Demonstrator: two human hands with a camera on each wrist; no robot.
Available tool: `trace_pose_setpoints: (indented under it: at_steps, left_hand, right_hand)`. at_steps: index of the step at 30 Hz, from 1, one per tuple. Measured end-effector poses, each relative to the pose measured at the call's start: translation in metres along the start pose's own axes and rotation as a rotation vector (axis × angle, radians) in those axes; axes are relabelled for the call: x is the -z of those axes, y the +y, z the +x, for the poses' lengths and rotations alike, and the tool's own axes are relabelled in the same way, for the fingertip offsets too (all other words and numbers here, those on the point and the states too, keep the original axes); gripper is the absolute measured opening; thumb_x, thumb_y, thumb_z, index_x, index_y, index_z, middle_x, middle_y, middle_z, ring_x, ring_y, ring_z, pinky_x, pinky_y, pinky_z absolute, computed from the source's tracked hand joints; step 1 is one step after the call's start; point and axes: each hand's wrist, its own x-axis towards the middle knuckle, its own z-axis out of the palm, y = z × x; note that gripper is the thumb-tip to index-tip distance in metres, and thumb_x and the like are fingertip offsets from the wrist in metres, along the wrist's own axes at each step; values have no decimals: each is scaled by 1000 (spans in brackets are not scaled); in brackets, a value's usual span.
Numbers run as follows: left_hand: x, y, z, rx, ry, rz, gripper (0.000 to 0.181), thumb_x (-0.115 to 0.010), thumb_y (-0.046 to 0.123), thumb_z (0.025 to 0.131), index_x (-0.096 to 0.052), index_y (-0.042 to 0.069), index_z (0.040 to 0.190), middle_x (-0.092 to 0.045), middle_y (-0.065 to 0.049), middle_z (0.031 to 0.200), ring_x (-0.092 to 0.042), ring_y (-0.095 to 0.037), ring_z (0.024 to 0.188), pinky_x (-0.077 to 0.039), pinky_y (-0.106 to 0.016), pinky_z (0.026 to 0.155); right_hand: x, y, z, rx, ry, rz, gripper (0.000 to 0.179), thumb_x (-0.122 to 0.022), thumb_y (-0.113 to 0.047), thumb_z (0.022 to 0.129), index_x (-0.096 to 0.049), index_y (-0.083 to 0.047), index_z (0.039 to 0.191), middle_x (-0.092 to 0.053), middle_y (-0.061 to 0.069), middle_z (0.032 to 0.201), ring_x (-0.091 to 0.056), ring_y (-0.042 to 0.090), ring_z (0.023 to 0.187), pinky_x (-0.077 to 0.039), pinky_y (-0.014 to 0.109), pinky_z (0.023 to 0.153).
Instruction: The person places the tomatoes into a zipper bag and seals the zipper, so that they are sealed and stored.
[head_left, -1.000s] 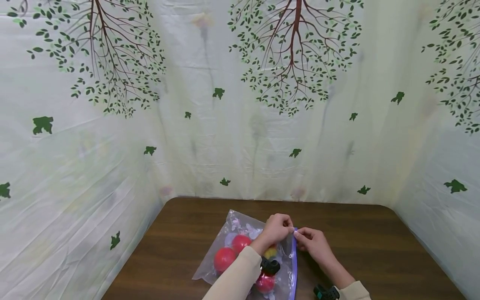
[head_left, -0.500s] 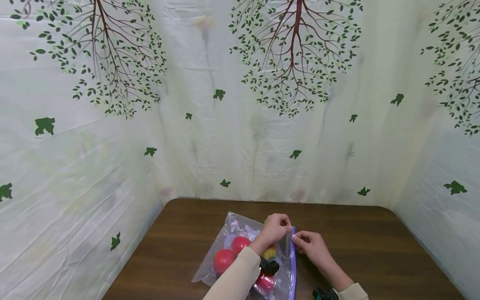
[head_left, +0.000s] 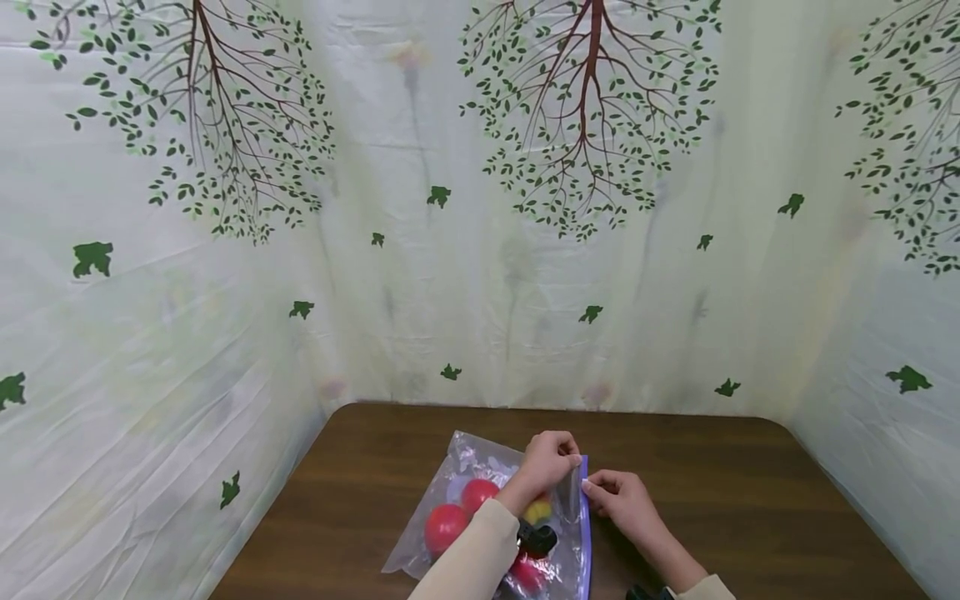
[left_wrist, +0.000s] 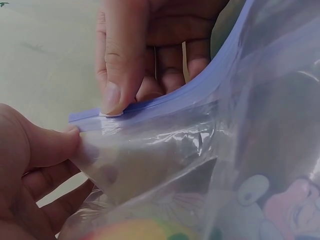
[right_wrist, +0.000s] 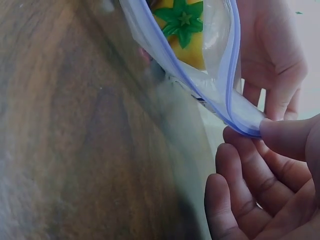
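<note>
A clear zip bag (head_left: 480, 450) lies on the table, its blue-purple zip strip (head_left: 586, 542) toward the right. My left hand (head_left: 549, 460) pinches the far corner of the strip. Just nearer along the strip, my right hand (head_left: 628, 502) pinches it between thumb and fingers. In the left wrist view, the right thumb presses a small white piece (left_wrist: 111, 116) on the zip. Beyond the pinched end, the bag's lips stand apart in the right wrist view. Inside are red balls (head_left: 446, 528) and a yellow toy fruit (right_wrist: 190, 51) with a green leafy top (right_wrist: 183, 22).
The brown wooden table (head_left: 720, 475) extends around the bag. Behind it and at both sides hangs a pale curtain (head_left: 517, 333) printed with trees and leaves. Black wrist devices (head_left: 537, 540) sit on the forearms, and the left one overlaps the bag in the head view.
My right hand has slid slightly along the zip strip toward me, away from the left hand. The left hand keeps its pinch at the corner. The head view has tilted up slightly.
</note>
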Motion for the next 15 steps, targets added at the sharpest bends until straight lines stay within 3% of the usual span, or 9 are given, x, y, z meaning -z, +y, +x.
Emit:
trace_pose_setpoints:
  at_steps: [15]
  left_hand:
    - [-1,-1,1,16,-6,-26,18,-75,13,90,-67,17,74,-59,9,70,-52,-7,64,-43,-25,55]
  right_hand:
    - [0,-5,-5,-5,-1,-8,19,-73,-19,94,-74,0,94,-70,8,79,-64,22,71,-55,34,60]
